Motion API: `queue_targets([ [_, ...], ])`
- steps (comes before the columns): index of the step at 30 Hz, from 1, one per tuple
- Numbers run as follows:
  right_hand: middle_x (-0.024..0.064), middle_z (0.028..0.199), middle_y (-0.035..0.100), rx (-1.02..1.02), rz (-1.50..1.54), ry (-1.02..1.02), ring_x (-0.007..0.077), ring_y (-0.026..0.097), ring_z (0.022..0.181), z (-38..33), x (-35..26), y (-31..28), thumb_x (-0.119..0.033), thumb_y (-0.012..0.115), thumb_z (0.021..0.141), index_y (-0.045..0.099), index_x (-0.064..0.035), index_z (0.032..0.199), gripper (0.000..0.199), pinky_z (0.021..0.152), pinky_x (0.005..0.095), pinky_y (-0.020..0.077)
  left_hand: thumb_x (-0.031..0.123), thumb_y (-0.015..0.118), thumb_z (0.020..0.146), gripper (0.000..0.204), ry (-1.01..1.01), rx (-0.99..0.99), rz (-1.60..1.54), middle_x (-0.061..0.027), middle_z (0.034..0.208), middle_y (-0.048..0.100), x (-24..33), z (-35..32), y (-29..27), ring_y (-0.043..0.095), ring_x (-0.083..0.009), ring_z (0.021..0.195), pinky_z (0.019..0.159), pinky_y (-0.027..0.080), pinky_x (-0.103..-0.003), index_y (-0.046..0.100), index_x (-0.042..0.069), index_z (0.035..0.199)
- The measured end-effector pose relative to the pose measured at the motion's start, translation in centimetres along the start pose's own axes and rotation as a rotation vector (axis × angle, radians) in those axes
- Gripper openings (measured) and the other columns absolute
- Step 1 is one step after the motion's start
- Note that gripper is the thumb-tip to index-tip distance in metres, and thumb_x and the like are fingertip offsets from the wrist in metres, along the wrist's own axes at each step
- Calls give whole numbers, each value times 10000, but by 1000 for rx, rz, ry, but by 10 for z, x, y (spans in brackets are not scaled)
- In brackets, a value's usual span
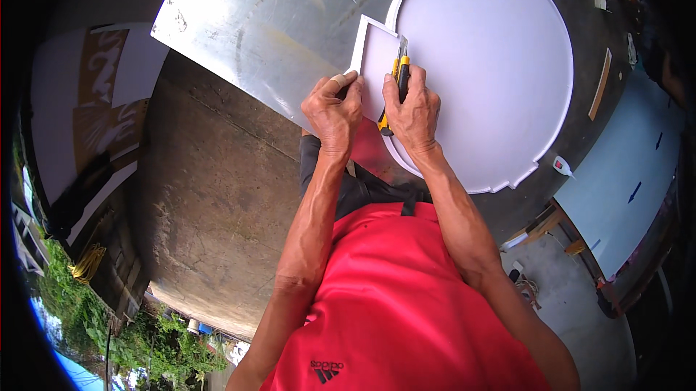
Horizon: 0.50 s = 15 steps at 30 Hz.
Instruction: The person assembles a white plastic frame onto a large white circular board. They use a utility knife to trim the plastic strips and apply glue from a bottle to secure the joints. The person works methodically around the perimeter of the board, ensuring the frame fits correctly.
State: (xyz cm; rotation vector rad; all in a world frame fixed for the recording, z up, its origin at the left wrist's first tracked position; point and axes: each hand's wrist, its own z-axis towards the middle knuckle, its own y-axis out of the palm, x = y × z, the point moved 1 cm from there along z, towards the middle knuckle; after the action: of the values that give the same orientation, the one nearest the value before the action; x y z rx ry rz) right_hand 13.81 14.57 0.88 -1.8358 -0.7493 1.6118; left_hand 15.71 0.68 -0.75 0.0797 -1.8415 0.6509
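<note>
On a grey counter (290, 36), a round, rimmed white panel (486, 72) is laid.
Its side tab (377, 50) is pinched at the edge by the left hand (333, 108); in the closed right hand (415, 110), a yellow-and-black utility knife (404, 72) is held, blade pointed away from the body.

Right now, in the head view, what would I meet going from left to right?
Coil of yellow cord → left hand → yellow-and-black utility knife → small white-and-red bottle → narrow brown strip.
</note>
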Motion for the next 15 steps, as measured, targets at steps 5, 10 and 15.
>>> queue_targets([
  [5, 185, 631, 648, -8, -51, 25, 423, 679, 584, 5, -1, 3, -226, 698, 965, 519, -6, 1066, 301, 559, 520, 515, 47, 844, 865, 184, -21, -7, -1, -49, 787, 722, 2, -1, 0, 638, -80, 722, 678, 524, -256, 817, -30, 1029],
  [10, 185, 616, 640, -10, -24, 19, 423, 671, 560, 7, -2, 4, -224, 699, 960, 509, -3, 1055, 306, 543, 521, 515, 40, 841, 869, 190, -29, -25, 3, -49, 797, 722, 6, 0, -2, 639, -82, 724, 673, 528, -259, 815, -36, 1041],
  [15, 185, 604, 632, -29, -24, 54, 422, 666, 548, 7, -3, 4, -219, 696, 959, 492, -2, 1052, 313, 533, 520, 515, 37, 839, 872, 184, -35, -28, 0, -54, 811, 727, 9, 0, -3, 647, -87, 730, 676, 533, -260, 814, -40, 1038],
])
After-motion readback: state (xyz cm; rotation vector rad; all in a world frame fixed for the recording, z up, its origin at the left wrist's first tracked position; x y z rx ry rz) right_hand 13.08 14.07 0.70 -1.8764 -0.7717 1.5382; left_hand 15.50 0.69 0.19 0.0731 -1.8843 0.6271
